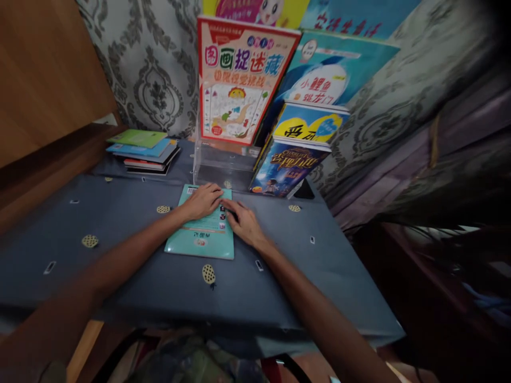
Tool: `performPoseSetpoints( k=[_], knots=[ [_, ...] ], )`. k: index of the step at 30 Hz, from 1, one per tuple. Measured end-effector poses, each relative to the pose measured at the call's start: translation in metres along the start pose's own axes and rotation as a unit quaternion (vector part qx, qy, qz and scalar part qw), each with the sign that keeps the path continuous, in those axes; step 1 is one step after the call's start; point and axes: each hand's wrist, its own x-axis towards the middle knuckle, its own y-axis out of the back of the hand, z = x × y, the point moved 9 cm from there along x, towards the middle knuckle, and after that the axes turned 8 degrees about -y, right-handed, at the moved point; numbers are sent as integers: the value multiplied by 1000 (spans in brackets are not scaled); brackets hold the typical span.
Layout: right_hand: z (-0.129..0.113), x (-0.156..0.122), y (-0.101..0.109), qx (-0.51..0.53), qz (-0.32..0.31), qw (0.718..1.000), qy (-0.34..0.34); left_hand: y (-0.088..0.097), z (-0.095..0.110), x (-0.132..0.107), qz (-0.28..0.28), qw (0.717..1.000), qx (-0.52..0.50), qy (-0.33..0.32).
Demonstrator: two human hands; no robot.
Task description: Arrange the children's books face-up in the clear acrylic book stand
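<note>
A thin teal booklet (202, 239) lies flat on the blue-grey tablecloth (131, 276) in the middle of the table. My left hand (203, 200) rests palm down on its upper part, fingers lying flat and slightly curled. My right hand (244, 222) sits at the booklet's right edge, fingertips touching the cover beside my left hand. Neither hand has lifted the booklet.
A clear stand (223, 165) behind the booklet holds a red-bordered picture book (239, 80). Further children's books (299, 154) lean against the patterned wall at the right. A stack of thin books (143, 151) lies at the back left. A dark wooden edge runs along the right.
</note>
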Motion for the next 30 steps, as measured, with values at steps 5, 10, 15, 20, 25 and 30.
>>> performPoseSetpoints(
  k=[5,10,15,20,25,30],
  knots=[
    [-19,-50,5,27,-33,998,53,-1,-1,-1,0,1000,-1,1],
    [-37,-98,2,25,-53,994,90,-2,1,-1,-1,1000,-4,3],
    [-38,-106,-2,6,-46,995,91,9,8,-7,-10,1000,-1,5],
    [-36,-103,-1,8,-31,996,88,36,49,-52,-62,997,-32,-35],
    [-34,-102,-2,19,-39,996,76,60,91,-114,-67,996,-54,-35],
    [-37,-104,0,15,-26,996,87,56,99,-130,-51,998,-36,-13]
  ],
)
